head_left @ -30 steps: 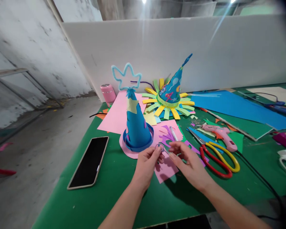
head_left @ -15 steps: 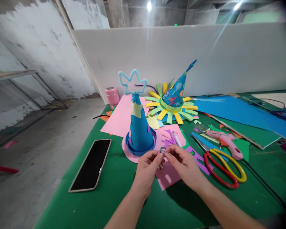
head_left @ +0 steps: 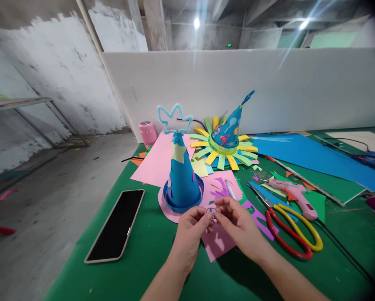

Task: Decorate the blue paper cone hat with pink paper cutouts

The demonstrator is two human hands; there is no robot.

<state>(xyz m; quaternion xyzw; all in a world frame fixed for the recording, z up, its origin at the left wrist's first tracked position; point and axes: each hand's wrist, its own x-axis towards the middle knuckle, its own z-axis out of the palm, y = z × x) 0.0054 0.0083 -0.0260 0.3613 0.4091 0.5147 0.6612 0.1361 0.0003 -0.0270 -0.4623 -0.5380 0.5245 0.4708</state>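
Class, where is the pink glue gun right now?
In the right half of the head view: the pink glue gun lies just beyond the scissors with red and yellow handles, to the right of the right hand.

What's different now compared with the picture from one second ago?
The right hand has moved leftward, closing the gap to the left hand, its fingertips now at the small loop; whether they grip it is unclear. The left hand still pinches the loop. The blue cone hat, phone and scissors stayed put.
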